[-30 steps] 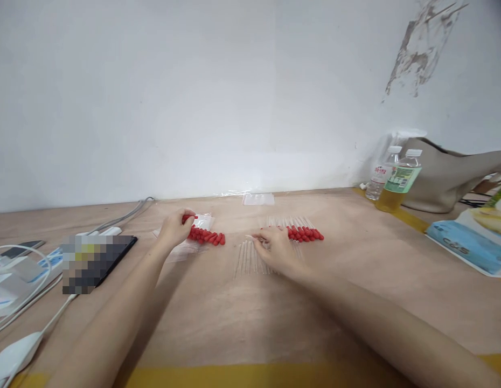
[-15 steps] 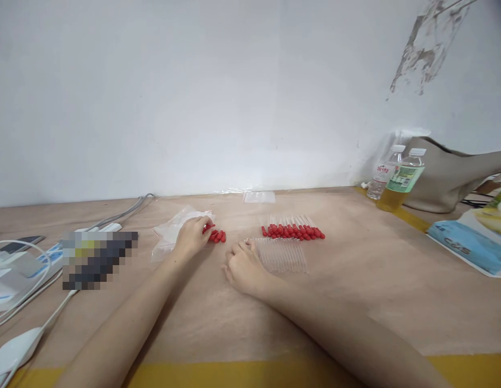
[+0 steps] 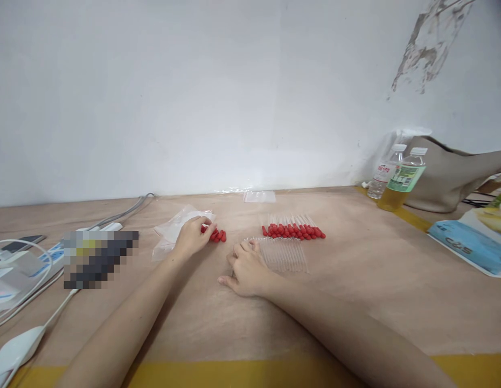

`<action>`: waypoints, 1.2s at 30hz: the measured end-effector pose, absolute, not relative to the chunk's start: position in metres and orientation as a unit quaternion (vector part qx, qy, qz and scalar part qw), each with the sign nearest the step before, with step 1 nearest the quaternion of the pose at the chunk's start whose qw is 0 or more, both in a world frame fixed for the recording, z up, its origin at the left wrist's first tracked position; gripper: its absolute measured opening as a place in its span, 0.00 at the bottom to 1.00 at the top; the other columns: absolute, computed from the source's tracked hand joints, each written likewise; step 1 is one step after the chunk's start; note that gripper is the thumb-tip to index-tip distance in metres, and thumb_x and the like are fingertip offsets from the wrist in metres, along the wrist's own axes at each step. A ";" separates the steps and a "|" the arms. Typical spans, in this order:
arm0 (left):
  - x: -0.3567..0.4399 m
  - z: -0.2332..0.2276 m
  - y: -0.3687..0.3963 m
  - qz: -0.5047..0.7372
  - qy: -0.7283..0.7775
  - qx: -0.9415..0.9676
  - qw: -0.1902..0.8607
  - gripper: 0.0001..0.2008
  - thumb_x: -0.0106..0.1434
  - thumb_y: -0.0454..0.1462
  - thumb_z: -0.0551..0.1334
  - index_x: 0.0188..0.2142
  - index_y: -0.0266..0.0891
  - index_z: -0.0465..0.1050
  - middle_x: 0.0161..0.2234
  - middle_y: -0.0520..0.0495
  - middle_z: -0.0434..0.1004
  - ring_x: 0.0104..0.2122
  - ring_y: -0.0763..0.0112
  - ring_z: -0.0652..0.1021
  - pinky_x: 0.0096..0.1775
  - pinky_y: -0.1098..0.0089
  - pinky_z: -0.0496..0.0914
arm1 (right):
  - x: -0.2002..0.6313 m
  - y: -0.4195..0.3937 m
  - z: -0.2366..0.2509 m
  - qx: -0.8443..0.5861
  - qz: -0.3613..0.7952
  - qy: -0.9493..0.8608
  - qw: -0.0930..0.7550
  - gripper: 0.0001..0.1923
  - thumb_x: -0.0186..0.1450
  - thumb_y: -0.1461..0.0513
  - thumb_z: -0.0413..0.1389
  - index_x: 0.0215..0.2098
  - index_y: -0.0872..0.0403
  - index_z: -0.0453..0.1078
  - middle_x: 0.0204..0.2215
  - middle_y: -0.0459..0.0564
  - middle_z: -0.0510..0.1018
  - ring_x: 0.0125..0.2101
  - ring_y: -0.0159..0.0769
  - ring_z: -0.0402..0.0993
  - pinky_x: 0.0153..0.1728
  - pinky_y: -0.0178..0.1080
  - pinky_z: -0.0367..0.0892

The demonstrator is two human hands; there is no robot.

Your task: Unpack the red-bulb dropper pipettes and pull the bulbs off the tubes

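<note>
My left hand (image 3: 192,237) is over a small pile of red rubber-like caps (image 3: 219,235), its thumb and fingers apart; the caps lie partly behind the fingertips. Just to the right, my right hand (image 3: 249,270) rests on the table with its thumb stretched out to the left. Its fingertips reach the left end of a row of thin clear tubes (image 3: 285,255) lying side by side. Beyond that row lies another group of clear tubes with red caps (image 3: 293,231) on their near ends.
Clear plastic bags (image 3: 165,233) lie behind my left hand, and a small zip bag (image 3: 259,196) is by the wall. Cables and a power strip (image 3: 52,256) are at the left. Two bottles (image 3: 404,178), a grey bag (image 3: 432,183) and a blue packet (image 3: 468,245) stand or lie at the right.
My right thumb has spread out to the left and that hand has shifted slightly right. My left thumb has moved away from its fingers near the red caps.
</note>
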State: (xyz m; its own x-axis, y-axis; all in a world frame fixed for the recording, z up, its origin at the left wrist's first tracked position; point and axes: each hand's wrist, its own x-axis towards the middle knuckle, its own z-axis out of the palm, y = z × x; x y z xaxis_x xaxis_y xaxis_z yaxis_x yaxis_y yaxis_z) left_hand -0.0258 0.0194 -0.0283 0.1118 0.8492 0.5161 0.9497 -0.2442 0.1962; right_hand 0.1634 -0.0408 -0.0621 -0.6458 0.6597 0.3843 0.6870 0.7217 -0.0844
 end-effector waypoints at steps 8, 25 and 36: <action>-0.015 -0.022 0.010 -0.379 -0.579 -0.716 0.093 0.19 0.57 0.43 0.54 0.48 0.40 0.59 0.38 0.47 0.72 0.36 0.66 0.72 0.40 0.67 0.64 | 0.176 -0.039 -0.057 -0.378 -0.042 -0.894 0.236 0.25 0.59 0.45 0.46 0.34 0.57 0.71 0.33 0.54 0.68 0.38 0.40 0.58 0.43 0.49 0.46; 0.121 -0.040 0.068 -0.114 -0.714 -0.690 -0.043 0.17 0.50 0.48 0.57 0.27 0.36 0.73 0.33 0.35 0.76 0.39 0.50 0.73 0.38 0.59 0.64 | 0.269 -0.036 -0.074 -0.388 -0.081 -0.830 0.392 0.12 0.61 0.61 0.48 0.26 0.53 0.71 0.19 0.45 0.69 0.26 0.30 0.59 0.38 0.40 0.46; 0.083 -0.019 0.044 -0.154 -0.648 -0.744 -0.045 0.15 0.61 0.43 0.48 0.35 0.36 0.67 0.31 0.42 0.74 0.31 0.65 0.74 0.31 0.69 0.63 | 0.274 -0.037 -0.076 -0.422 -0.088 -0.783 0.449 0.08 0.59 0.62 0.49 0.36 0.54 0.69 0.31 0.49 0.68 0.35 0.35 0.64 0.40 0.41 0.52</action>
State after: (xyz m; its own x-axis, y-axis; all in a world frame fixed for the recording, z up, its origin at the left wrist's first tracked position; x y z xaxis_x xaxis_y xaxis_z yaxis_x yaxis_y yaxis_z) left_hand 0.0827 0.0441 -0.0189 0.1122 0.9788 0.1711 0.9514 -0.1556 0.2659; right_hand 0.2744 -0.0370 -0.0759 -0.2406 0.5822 0.7766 0.7394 0.6283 -0.2419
